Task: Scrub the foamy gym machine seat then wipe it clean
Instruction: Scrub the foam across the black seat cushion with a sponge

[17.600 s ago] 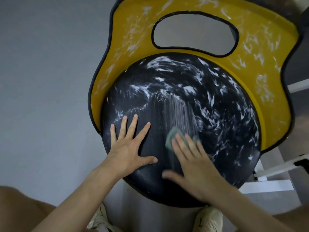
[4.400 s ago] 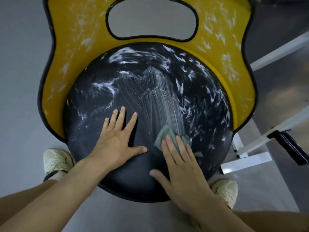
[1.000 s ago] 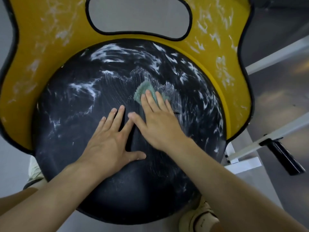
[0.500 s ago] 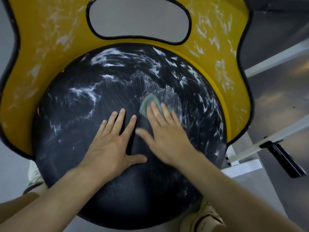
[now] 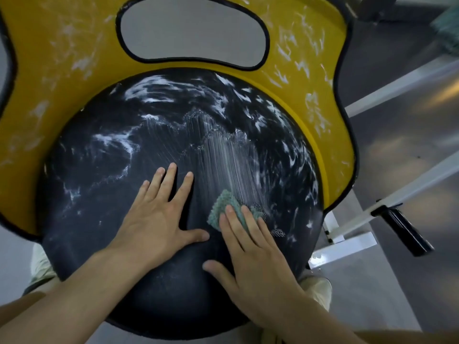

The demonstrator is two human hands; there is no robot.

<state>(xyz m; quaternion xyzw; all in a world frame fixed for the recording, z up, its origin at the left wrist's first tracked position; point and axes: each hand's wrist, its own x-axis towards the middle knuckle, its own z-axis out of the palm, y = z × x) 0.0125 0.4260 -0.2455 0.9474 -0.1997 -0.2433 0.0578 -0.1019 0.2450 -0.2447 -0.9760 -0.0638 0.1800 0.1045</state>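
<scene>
The round black seat pad (image 5: 104, 170) fills the view, streaked with white foam at its far and right parts, with straight scrub lines down its middle. A yellow back panel (image 5: 310, 70) with foam smears and an oval cut-out curves behind it. My left hand (image 5: 159, 219) lies flat on the pad, fingers spread. My right hand (image 5: 253, 259) presses a green scrub sponge (image 5: 223, 207) against the pad with straight fingers, just right of the left thumb. Most of the sponge is hidden under the fingers.
White frame bars (image 5: 397, 184) of the machine run at the right, with a black handle grip (image 5: 402, 232) sticking out. A pale shoe (image 5: 320, 289) shows under the seat's right edge on the grey floor. Something teal and blurred (image 5: 447, 28) sits at the top right.
My right hand has dragged the sponge toward me from the middle of the pad to its near right part, leaving fresh straight foam lines. The left hand has stayed flat in place.
</scene>
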